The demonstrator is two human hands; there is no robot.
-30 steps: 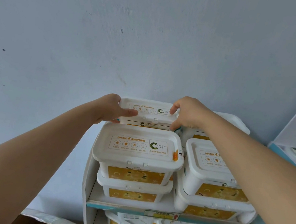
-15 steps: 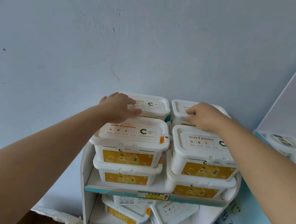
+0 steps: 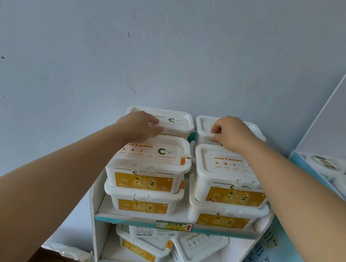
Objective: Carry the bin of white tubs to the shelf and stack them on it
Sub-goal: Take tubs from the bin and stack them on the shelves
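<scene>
Head view: both hands on the shelf's [image 3: 127, 220] rear tubs [image 3: 175, 121].
Left hand [image 3: 140, 123] and right hand [image 3: 228, 132] each grip a lid rim; tugging forward could shove the front stacks [image 3: 145, 171] off the front edge.

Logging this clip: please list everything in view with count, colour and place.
shelf unit: one, white with blue edges, centre
front tubs: four, white with yellow labels, two stacks of two, top shelf
back left tub: one, white, behind the left stack
back right tub: one, white, behind the right stack
tilted tubs: about three, white, lower shelf
price tag: one, yellow, top shelf edge
cardboard box: one, brown, bottom left
round tubs: several, white, far right
left hand: gripping back left tub's front rim
right hand: gripping back right tub's front rim
</scene>
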